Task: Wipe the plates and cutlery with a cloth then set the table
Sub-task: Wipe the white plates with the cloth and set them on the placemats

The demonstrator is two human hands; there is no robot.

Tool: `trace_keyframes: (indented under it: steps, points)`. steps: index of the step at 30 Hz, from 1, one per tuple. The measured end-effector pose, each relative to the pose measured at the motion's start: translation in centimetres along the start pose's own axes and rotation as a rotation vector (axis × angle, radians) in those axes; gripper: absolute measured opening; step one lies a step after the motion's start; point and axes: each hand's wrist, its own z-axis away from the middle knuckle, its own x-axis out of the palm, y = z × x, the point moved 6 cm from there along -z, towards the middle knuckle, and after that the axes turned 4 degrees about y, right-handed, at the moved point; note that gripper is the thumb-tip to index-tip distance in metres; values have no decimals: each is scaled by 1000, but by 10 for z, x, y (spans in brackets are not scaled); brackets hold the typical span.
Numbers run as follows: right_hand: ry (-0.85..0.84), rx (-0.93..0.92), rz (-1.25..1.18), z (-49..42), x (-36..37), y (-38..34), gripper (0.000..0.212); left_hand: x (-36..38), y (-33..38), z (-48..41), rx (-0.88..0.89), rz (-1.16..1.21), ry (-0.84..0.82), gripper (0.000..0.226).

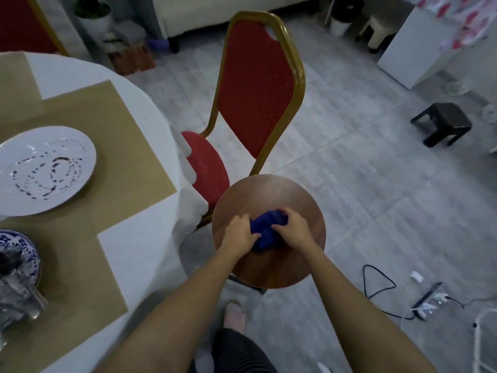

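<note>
At the far left edge, low in the view, a blue-and-white patterned dish [14,244] sits on the white-clothed tabletop [139,259]. Just below it are some clear glass pieces [16,297], too blurred to make out further. Above them a white plate [45,168] lies on a tan placemat [126,146], its face marked with dark streaks and dotted rings. More tan mats overlap across the tabletop, and the white cloth hangs over its rounded edge.

To the right of that edge stands a red upholstered chair [255,84] with a gold metal frame, its seat partly tucked under the hanging cloth. In front of the chair, close to the person, is a small round wooden tabletop [269,192].

The blue cloth [266,228] lies bunched near the middle of this wooden tabletop, between the two hands. The left hand [238,230] grips the cloth's left side, fingers curled into the fabric. The right hand [291,224] grips its right side, fingers curled over the top of the bundle. Both bare forearms reach in from the bottom of the view, and a foot [235,313] shows on the grey tiled floor between them.

Further right, a low black stool [442,123] stands on the floor, well apart from the chair. Nearer, a power strip [427,305] and black cables lie on the tiles.
</note>
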Motion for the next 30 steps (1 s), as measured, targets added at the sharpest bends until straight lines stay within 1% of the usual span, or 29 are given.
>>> trace_keyframes:
  steps: [2, 4, 5, 7, 9, 11, 13, 16, 18, 20, 22, 25, 28, 30]
  points:
    - [-100, 31, -35, 0, 1, 0, 54, -3, -4, -2, 7, 38, -48, 29]
    - [-200, 73, -66, 3, 0, 0, 56, -11, -5, -4, 52, 80, -105, 25]
    - [-251, 79, -98, 5, 0, -2, 52, -18, -5, -5, 77, 100, -122, 25]
    - [-346, 25, -160, 12, 0, -22, 37, -40, -9, -4, 99, 169, -117, 22]
    - [-389, -31, -224, 20, -1, -48, 30, -66, -13, 0, 97, 244, -89, 20]
    - [-385, -79, -274, 24, 2, -76, 24, -92, -23, 9, 73, 343, -24, 20]
    - [-417, -142, -265, 28, 8, -107, 22, -117, -34, 22, 38, 450, 80, 25]
    - [-506, -282, -177, 35, 21, -158, 28, -154, -55, 41, -41, 568, 288, 37]
    - [-560, -384, -131, 42, 34, -192, 32, -179, -69, 59, -67, 614, 420, 34]
    - [-588, -459, -121, 48, 45, -220, 38, -200, -83, 73, -67, 618, 509, 29]
    - [-632, -497, -183, 58, 57, -245, 41, -218, -100, 87, -77, 618, 557, 26]
    - [-703, -512, -294, 71, 72, -278, 32, -242, -122, 105, -91, 589, 603, 22]
    - [-757, -545, -300, 83, 86, -307, 21, -264, -142, 123, -96, 566, 698, 17]
    - [-783, -542, -300, 87, 93, -322, 18, -273, -154, 131, -110, 569, 739, 16]
